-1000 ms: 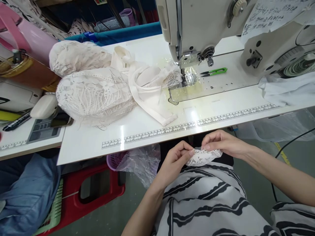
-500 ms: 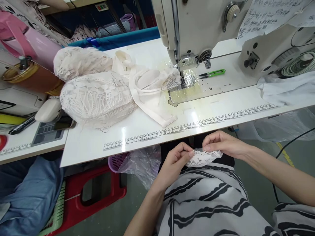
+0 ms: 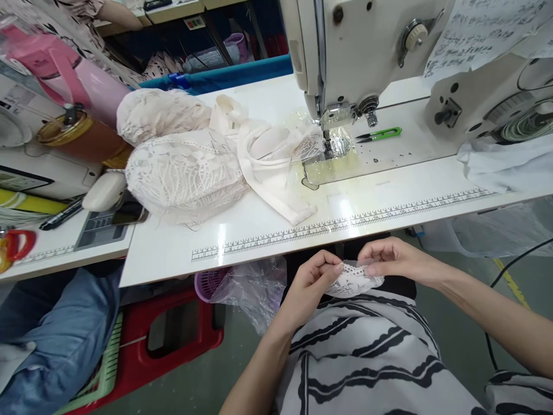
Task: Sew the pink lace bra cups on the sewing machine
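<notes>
Both hands work over my lap, below the front edge of the white sewing table (image 3: 259, 242). My left hand (image 3: 313, 281) pinches the left end of a small white lace piece (image 3: 351, 282). My right hand (image 3: 395, 260) pinches its right end, fingers curled. The lace sags between them above my striped clothing. On the table, a cream bra with lace cups (image 3: 185, 173) lies with one lace edge under the presser foot of the sewing machine (image 3: 371, 52).
Green thread snips (image 3: 382, 134) lie on the machine bed. A pink flask (image 3: 82, 75) and brown container stand at the left. Below the table are a red stool (image 3: 173, 340), a plastic bag (image 3: 254, 285) and a purple basket. White cloth (image 3: 505, 164) sits at right.
My hands have stayed on the lace piece, the right fingers shifting slightly along it. The view has shifted a little to the left.
</notes>
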Available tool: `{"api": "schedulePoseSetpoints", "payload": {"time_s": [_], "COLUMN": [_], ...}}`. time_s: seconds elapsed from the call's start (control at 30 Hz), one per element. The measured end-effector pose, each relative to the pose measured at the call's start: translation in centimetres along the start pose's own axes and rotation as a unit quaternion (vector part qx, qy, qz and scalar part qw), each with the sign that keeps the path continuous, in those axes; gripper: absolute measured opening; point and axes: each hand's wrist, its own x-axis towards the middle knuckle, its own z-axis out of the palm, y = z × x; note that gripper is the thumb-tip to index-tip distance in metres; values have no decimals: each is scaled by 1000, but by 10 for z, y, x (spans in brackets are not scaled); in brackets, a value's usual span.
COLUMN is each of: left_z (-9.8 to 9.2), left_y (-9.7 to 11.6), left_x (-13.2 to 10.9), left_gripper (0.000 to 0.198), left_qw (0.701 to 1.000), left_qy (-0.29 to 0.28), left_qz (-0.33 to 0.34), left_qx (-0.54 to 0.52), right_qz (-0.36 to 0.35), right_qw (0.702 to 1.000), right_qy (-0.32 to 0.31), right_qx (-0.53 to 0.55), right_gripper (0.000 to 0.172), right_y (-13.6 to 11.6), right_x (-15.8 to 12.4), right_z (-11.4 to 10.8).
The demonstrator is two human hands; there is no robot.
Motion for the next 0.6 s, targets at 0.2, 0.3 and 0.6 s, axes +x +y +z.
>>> {"api": "schedulePoseSetpoints", "payload": {"time_s": [0.2, 0.3, 0.6], "left_z": [-2, -2, -3], "left_y": [-2, -6, -12], "left_x": [-1, -2, -1], "left_gripper": [30, 25, 24], "left_qw": [1000, 999, 995], "left_qy": [9, -1, 3], "left_qz": [16, 3, -20], "left_qx": [-9, -39, -95], "right_qz": [-6, 4, 15], "right_qw": [999, 998, 997], "right_qy": [53, 68, 76], "right_qx": [0, -6, 20], "right_gripper": [16, 19, 23], "right_y": [5, 7, 11], "right_x": [-5, -6, -7], "right_z": [3, 2, 3]}}
